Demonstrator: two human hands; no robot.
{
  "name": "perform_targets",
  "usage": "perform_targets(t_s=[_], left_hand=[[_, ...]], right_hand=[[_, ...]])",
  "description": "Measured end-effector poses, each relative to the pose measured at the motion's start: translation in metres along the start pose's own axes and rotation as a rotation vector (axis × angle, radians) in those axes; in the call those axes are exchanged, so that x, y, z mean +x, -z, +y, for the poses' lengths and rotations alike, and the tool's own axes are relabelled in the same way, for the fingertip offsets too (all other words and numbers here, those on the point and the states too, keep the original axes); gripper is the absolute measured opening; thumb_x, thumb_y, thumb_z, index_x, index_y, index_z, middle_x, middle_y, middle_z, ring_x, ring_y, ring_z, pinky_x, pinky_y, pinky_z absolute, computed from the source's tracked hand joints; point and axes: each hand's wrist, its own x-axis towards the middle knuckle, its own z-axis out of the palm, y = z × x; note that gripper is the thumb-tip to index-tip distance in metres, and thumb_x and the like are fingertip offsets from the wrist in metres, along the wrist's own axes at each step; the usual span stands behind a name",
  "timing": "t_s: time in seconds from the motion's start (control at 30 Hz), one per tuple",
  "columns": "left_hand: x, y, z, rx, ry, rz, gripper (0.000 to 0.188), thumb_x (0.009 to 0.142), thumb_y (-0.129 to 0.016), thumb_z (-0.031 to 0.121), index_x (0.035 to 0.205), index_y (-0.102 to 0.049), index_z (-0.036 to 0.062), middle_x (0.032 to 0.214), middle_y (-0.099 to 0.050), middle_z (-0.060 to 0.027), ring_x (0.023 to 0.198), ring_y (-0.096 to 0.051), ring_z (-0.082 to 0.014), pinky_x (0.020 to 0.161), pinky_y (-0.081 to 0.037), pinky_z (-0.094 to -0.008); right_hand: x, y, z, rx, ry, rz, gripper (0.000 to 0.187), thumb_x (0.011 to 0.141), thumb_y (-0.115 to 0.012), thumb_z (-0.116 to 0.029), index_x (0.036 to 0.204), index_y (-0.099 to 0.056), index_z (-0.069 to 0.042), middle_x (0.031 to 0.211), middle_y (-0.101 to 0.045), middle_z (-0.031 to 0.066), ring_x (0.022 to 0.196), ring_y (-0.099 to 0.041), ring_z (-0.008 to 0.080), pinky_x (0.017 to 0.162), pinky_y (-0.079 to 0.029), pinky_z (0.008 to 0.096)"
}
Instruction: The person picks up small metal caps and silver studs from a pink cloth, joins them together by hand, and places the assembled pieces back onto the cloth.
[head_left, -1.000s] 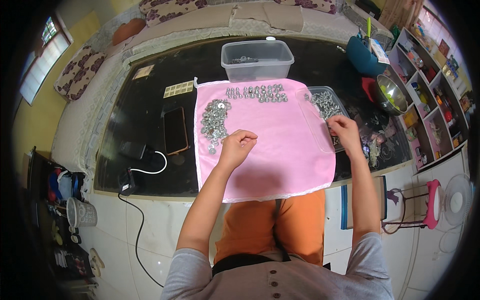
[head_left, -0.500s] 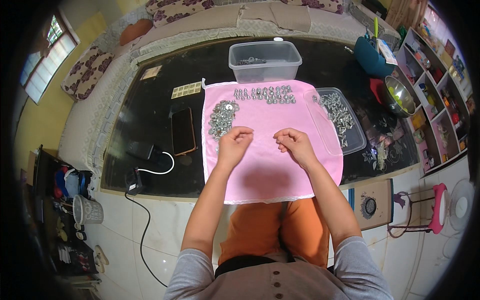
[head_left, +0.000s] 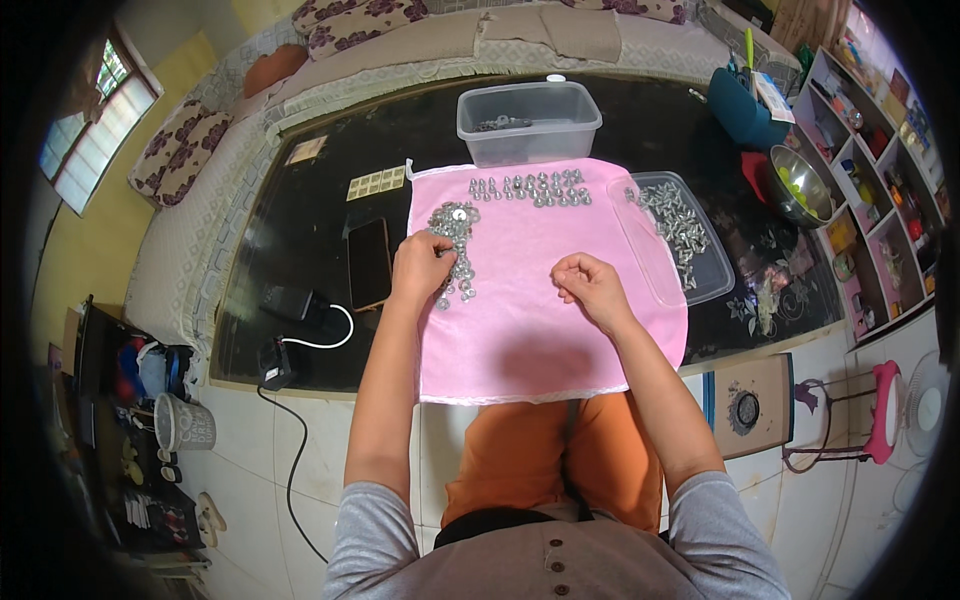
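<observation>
On a pink cloth [head_left: 510,330], my left hand [head_left: 420,268] reaches into the left side of a loose pile of small metal washer-like pieces [head_left: 458,240]. Its fingers are bent down onto the pieces, and the fingertips are partly hidden. My right hand [head_left: 593,287] hovers over the middle right of the cloth, thumb and fingers pinched together; whatever they hold is too small to name. Rows of small upright metal screw-like pieces [head_left: 553,188] stand along the cloth's far part. A clear shallow container [head_left: 718,270] to the right holds many loose metal screws [head_left: 680,222].
A clear lid [head_left: 640,250] lies at the cloth's right side. Beyond the cloth stands a clear plastic tub [head_left: 530,140] with dark parts inside. A phone [head_left: 369,262] and a cabled black adapter [head_left: 297,303] lie left on the dark table. A metal bowl [head_left: 808,195] sits far right.
My left hand has moved left from the middle of the cloth onto the pile of washer-like pieces. My right hand has stayed nearly in place, still pinched.
</observation>
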Motion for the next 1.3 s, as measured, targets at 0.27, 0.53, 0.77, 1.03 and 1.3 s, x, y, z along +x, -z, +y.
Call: perform_targets(t_s=[0.27,0.53,0.77,1.03,1.3], left_hand=[[0.001,-0.004,-0.016,0.157,-0.231,0.159,0.01,0.071,-0.058,0.005,0.08,-0.062,0.0004,0.075,-0.061,-0.0127,0.066,-0.059,-0.0222,0.061,-0.046,-0.0297],[-0.024,-0.039,0.048,-1.002,0.269,-0.058,0.008,0.079,-0.054,0.002,0.082,-0.058,-0.0049,0.072,-0.059,-0.0085,0.061,-0.055,-0.0102,0.06,-0.048,-0.0221],[-0.043,-0.073,0.078,-1.223,0.396,-0.169,0.012,0.079,-0.055,0.002,0.087,-0.056,-0.0063,0.08,-0.059,-0.0113,0.068,-0.058,-0.0131,0.062,-0.049,-0.0207],[-0.049,-0.08,0.08,-1.237,0.31,-0.176,0.016,0.078,-0.057,0.006,0.091,-0.058,-0.004,0.082,-0.061,-0.0084,0.073,-0.057,-0.0108,0.066,-0.048,-0.0208],[-0.051,-0.079,0.079,-1.282,0.274,-0.172,0.015,0.078,-0.057,0.003,0.091,-0.06,-0.003,0.084,-0.061,-0.0077,0.074,-0.057,-0.0104,0.068,-0.047,-0.0204]], right_hand=[[-0.002,-0.002,-0.001,0.022,-0.009,0.007,0.007,0.078,-0.056,-0.008,0.081,-0.055,-0.001,0.067,-0.053,0.0015,0.056,-0.048,0.0061,0.05,-0.041,0.0182],[-0.002,0.003,-0.007,0.119,-0.019,0.014,0.01,0.076,-0.057,-0.003,0.084,-0.053,0.001,0.069,-0.053,0.0034,0.06,-0.052,0.0088,0.055,-0.045,0.0202],[-0.001,0.003,-0.004,0.172,-0.013,0.009,0.011,0.076,-0.058,-0.002,0.082,-0.051,0.001,0.071,-0.056,0.0072,0.059,-0.054,0.0098,0.054,-0.046,0.0203],[0.0,0.004,-0.003,0.131,0.001,0.011,0.01,0.076,-0.059,-0.005,0.079,-0.05,0.0,0.067,-0.057,0.0077,0.055,-0.053,0.0094,0.05,-0.045,0.0197],[-0.002,0.003,-0.006,0.119,-0.003,0.021,0.008,0.076,-0.059,-0.005,0.077,-0.052,0.0,0.066,-0.057,0.0078,0.056,-0.053,0.01,0.05,-0.045,0.0203]])
